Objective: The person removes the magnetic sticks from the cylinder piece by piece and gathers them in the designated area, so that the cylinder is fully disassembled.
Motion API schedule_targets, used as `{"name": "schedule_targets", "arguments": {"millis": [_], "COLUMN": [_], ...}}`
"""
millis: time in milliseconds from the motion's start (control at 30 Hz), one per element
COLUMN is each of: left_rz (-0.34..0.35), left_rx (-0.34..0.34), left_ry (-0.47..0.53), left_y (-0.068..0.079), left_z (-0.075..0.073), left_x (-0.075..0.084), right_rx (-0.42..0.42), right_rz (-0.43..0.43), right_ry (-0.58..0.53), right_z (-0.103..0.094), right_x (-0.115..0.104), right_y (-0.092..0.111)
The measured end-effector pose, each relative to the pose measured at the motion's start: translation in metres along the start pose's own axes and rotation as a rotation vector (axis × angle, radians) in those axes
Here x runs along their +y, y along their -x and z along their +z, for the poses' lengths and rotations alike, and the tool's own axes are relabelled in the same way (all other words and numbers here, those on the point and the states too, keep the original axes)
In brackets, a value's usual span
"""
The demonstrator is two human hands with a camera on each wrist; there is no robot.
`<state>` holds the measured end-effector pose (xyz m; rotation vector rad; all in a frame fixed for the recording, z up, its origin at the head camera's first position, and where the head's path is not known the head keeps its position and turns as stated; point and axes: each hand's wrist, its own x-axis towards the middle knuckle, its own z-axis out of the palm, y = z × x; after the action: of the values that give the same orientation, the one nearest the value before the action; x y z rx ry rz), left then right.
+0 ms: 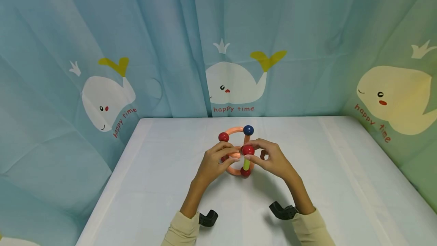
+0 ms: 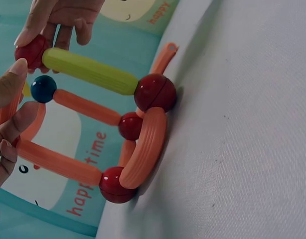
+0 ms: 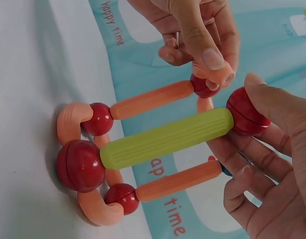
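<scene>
A frame of magnetic rods and balls stands on the table. Its base is a ring of curved orange rods [image 2: 147, 149] joined by red balls [image 3: 80, 166]. Straight orange rods [image 3: 153, 99] and one lime green rod [image 3: 168, 138] rise from it. My right hand [image 1: 274, 158] pinches the red ball [image 1: 248, 150] atop the green rod between thumb and fingers. Beside it, my left hand [image 1: 211, 165] pinches a curved orange rod [image 3: 224, 74], whose free end points toward that ball. A dark blue ball [image 1: 248, 130] tops the rear upright, with another curved orange rod [image 1: 234, 130] running to a red ball [image 1: 223, 137].
The white table [image 1: 153, 185] extends around the frame. Behind it hangs a blue curtain [image 1: 300, 79] with whale prints. Black wrist mounts [image 1: 209, 218] stick out by both sleeves, close over the table.
</scene>
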<state>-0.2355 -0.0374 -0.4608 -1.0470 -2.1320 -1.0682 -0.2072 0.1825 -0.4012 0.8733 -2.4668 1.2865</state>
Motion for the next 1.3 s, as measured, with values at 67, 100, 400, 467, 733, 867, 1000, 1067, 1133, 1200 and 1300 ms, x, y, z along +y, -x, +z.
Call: {"name": "schedule_targets", "arguments": {"millis": [67, 100, 400, 467, 733, 867, 1000, 1067, 1133, 1200, 1300], "left_rz": [-0.002, -0.002, 0.001, 0.005, 0.013, 0.033, 0.055, 0.048, 0.031, 0.022, 0.021], "left_rx": [-0.003, -0.005, -0.044, -0.046, -0.042, -0.04, -0.035, -0.034, -0.035, -0.034, -0.035], "left_ry": [0.002, 0.002, -0.015, -0.023, -0.023, -0.028, -0.041, -0.039, -0.031, -0.01, 0.026], "left_y": [0.0, 0.0, 0.0, 0.0, 0.001, 0.0, -0.001, 0.0, 0.0, 0.001, 0.001], "left_z": [-0.001, -0.001, -0.002, -0.001, -0.001, -0.001, -0.001, 0.0, 0.0, 0.001, 0.003], "left_x": [0.0, 0.0, 0.002, 0.002, 0.001, 0.0, -0.001, 0.0, 0.0, 0.0, 0.001], "right_rx": [-0.005, -0.008, -0.014, -0.012, -0.005, -0.002, 0.003, 0.005, 0.005, 0.002, 0.001], "right_rz": [0.003, 0.003, 0.002, 0.007, 0.025, 0.036, 0.048, 0.048, 0.039, 0.03, 0.017], "right_ry": [-0.004, -0.005, -0.002, -0.004, -0.001, 0.001, 0.008, 0.003, -0.003, -0.004, -0.004], "right_z": [-0.001, -0.001, 0.0, 0.001, 0.003, 0.005, 0.009, 0.011, 0.012, 0.011, 0.01], "right_x": [0.001, 0.001, 0.001, 0.001, 0.003, 0.008, 0.027, 0.037, 0.038, 0.039, 0.039], "right_y": [0.0, 0.001, 0.002, 0.002, 0.003, 0.003, 0.004, 0.005, 0.006, 0.006, 0.007]}}
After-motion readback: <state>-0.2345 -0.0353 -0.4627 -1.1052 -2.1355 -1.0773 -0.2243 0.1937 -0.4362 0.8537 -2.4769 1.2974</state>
